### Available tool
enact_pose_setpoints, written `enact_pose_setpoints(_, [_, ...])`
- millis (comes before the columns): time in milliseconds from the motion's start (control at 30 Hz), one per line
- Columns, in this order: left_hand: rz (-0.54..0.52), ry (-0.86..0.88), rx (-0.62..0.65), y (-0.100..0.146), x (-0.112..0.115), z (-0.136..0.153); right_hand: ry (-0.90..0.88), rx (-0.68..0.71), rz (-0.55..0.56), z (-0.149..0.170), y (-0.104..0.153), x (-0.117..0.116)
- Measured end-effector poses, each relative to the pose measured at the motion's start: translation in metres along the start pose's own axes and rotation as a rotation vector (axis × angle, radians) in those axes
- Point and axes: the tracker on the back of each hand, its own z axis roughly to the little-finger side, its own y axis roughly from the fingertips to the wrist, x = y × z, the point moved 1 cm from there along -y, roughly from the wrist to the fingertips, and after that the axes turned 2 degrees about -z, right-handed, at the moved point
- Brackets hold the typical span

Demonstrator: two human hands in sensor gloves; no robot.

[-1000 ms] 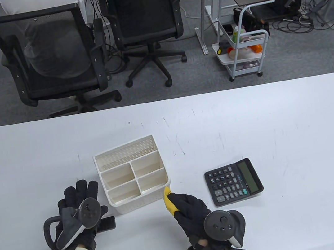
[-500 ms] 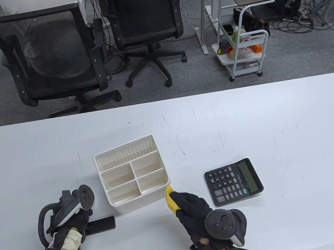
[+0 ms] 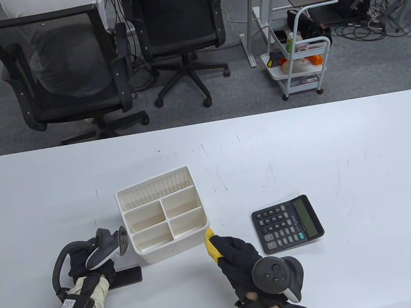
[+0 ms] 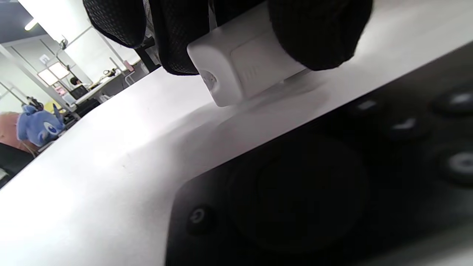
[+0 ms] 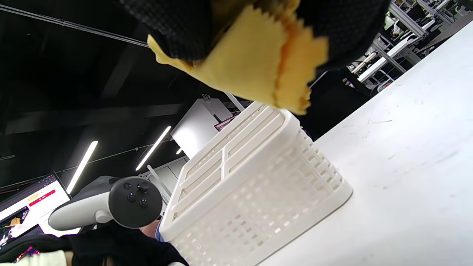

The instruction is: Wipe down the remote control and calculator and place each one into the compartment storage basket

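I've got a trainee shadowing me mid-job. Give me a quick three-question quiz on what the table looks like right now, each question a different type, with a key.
1. True or false: the calculator already sits in the storage basket.
2. Multiple choice: the right hand holds A) a yellow cloth B) a sponge C) nothing.
3. Fill in: the remote control lies on the table just in front of the basket, beside the ____ hand.

Key: 1. False; it lies on the table to the basket's right, and every compartment is empty. 2. A, the yellow cloth. 3. Left; the left hand is at the remote's end, though its grip is hidden.
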Motion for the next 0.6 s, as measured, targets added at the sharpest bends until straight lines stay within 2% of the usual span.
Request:
enact_pose_setpoints(233, [-0.139,0.065,-0.027,0.028,-0.029,0.017,-0.004,-0.013,0.001,0.004,-0.001,0.000])
enact_pose_setpoints(467, [-0.390,0.184,-0.039,0.077,-0.070,0.031,-0.018,-0.035,0.028,0.011,-0.004,0.006])
enact_pose_setpoints(600, [-0.504,0.306,0.001,0.103,-0.091,0.029,-0.035,-0.050,0.040,0.015,-0.004,0.009])
